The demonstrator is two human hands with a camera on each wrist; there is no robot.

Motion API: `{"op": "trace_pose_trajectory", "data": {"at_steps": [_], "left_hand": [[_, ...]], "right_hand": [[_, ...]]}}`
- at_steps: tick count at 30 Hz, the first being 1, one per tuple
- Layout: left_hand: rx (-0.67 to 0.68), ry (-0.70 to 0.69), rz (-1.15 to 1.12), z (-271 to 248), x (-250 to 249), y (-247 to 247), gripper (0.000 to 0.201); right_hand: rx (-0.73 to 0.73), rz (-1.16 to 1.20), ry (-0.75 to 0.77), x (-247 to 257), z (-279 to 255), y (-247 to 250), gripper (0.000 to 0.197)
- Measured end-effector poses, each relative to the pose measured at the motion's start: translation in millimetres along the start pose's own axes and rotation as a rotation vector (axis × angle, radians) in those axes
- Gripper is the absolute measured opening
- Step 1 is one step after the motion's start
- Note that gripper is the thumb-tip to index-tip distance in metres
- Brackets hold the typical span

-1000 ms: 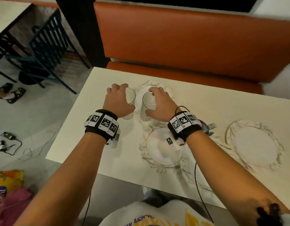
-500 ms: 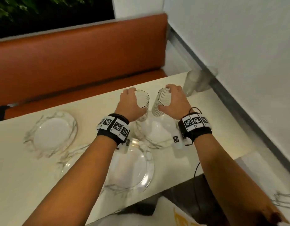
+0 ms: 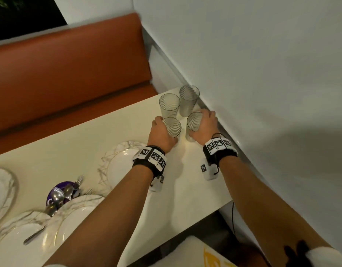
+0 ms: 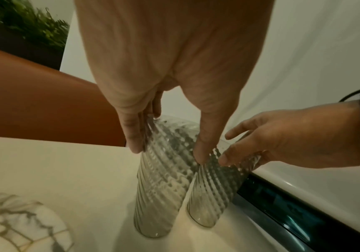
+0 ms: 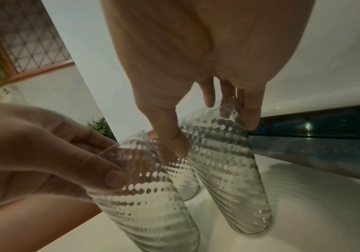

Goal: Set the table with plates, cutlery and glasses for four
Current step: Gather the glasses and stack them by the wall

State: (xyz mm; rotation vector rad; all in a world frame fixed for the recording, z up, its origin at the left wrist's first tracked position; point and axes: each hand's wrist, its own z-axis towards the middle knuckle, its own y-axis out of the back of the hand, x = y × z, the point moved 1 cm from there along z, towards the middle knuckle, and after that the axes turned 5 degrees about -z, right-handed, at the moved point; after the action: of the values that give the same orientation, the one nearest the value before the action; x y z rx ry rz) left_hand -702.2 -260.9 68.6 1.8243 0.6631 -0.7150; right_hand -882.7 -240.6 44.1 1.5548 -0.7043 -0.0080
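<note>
We have our left hand (image 3: pixel 162 133) wrapped around one ribbed glass (image 3: pixel 172 128) and our right hand (image 3: pixel 203 125) around another (image 3: pixel 193 125), both standing on the table (image 3: pixel 79 151) in its corner at about one o'clock. Two more glasses (image 3: pixel 169 105) wait just beyond, toward twelve. Plates (image 3: pixel 120 166) lie at nine and seven o'clock; the cutlery (image 3: pixel 59 195) sits bunched in a purple holder. We judge that the glasses and cutlery are not yet distributed.

Both hands (image 3: pixel 182 130) forward — fingers curled, gripping.
</note>
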Motion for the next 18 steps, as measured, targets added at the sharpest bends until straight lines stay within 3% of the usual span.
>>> {"op": "trace_pose_trajectory", "data": {"at_steps": [6,18], "left_hand": [[-0.057,0.003,0.0,15,-11,-26,0.092],[-0.101,0.02,-0.06,33,-22,-45,0.095]], "right_hand": [[-0.025,0.088,0.053,-9,27,0,0.09],[-0.03,0.009,0.122,-15,53,9,0.091]]}}
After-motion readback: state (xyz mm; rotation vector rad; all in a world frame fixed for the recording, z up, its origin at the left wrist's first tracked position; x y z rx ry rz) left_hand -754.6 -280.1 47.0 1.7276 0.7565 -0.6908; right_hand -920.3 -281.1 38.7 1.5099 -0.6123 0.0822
